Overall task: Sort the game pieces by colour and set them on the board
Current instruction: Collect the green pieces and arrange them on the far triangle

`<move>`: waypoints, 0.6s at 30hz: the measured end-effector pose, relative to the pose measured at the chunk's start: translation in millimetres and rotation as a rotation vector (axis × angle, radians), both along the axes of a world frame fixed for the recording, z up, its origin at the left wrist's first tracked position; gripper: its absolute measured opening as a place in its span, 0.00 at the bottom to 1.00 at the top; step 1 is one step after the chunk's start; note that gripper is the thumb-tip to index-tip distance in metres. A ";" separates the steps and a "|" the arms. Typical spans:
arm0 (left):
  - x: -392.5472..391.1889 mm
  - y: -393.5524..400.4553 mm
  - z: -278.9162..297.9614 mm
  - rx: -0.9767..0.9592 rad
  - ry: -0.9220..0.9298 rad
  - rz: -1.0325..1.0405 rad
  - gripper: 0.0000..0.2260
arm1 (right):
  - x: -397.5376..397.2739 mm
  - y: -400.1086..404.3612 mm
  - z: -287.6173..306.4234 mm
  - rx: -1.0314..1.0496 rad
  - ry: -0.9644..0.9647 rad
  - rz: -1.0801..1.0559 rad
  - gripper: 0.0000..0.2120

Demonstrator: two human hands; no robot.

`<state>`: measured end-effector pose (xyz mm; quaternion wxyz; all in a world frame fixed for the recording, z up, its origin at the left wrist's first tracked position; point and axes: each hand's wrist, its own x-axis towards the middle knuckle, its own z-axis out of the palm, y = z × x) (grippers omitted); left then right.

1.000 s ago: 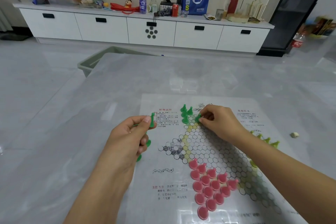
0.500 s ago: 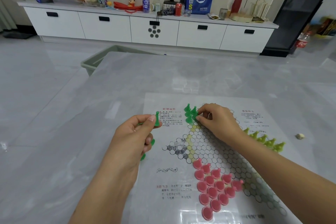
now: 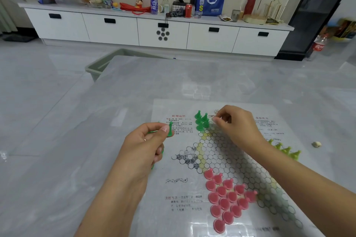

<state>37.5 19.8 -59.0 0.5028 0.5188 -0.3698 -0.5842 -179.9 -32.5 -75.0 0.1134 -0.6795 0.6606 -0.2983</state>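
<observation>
Raised right hand (image 3: 236, 127) now hides its fingertips.

The left hand (image 3: 143, 145) curls around several green pieces (image 3: 170, 128); only one pokes out above the thumb, the rest hidden in the palm, so I can't count them. Whether the right hand (image 3: 236, 127) pinches anything is unclear. Its wrist covers part of the yellow-green pieces (image 3: 286, 151). The board (image 3: 183, 194) runs off the bottom edge.

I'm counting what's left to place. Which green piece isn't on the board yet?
The green piece pinched upright in the left hand, above the printed text; the other green pieces stand clustered at the board's top corner.
</observation>
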 end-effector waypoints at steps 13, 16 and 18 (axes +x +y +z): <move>-8.2 3.7 3.2 0.023 0.045 -0.097 0.10 | 50.7 38.7 33.6 0.212 -0.425 0.529 0.06; -9.3 3.9 2.5 0.019 0.019 -0.123 0.07 | 49.3 39.4 31.1 0.216 -0.427 0.530 0.04; -9.7 4.3 2.0 0.028 0.001 -0.117 0.03 | 47.0 39.0 32.1 0.221 -0.413 0.522 0.02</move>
